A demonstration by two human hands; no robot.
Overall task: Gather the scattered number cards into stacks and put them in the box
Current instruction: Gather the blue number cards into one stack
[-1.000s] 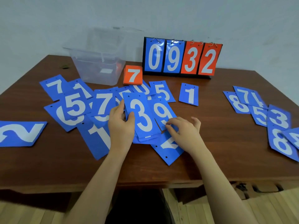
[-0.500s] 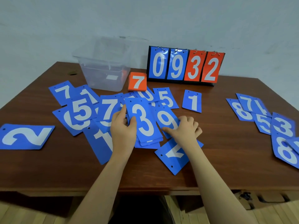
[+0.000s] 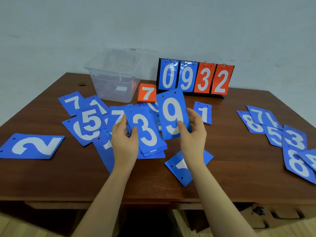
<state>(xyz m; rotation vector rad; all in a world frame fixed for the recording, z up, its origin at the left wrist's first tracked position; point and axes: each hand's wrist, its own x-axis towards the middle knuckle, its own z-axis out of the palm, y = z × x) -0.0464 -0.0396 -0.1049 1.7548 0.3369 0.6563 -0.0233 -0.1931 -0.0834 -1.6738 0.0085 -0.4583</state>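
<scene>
Number cards, flat blue rectangles with white digits, are in both hands above the middle of the brown wooden table (image 3: 230, 159). Right hand (image 3: 193, 134) pinches a blue "9" card (image 3: 172, 115) by its lower right edge, thumb on the face, and holds it lifted and nearly upright. Left hand (image 3: 124, 139) grips a small stack topped by a blue "3" card (image 3: 145, 130), thumb on the left edge of its face; the stack's lower end is near the table, contact not discernible.

At 6 o'clock of the right hand, a blue card (image 3: 179, 168) lies partly hidden under the wrist. At 9 o'clock of the left hand, overlapping blue cards include a "5" card (image 3: 91, 119), with a blue "2" card (image 3: 32, 146) lying apart further out. At 3 o'clock, a cluster of blue cards (image 3: 294, 146) lies near the table's right edge. A single blue "1" card (image 3: 203, 113) lies just beyond the right fingers.

At 12 o'clock sits an orange "7" stack (image 3: 147, 94); at 11 o'clock, a clear plastic box (image 3: 114, 79); at 1 o'clock, a flip scoreboard reading 0932 (image 3: 195, 78).
</scene>
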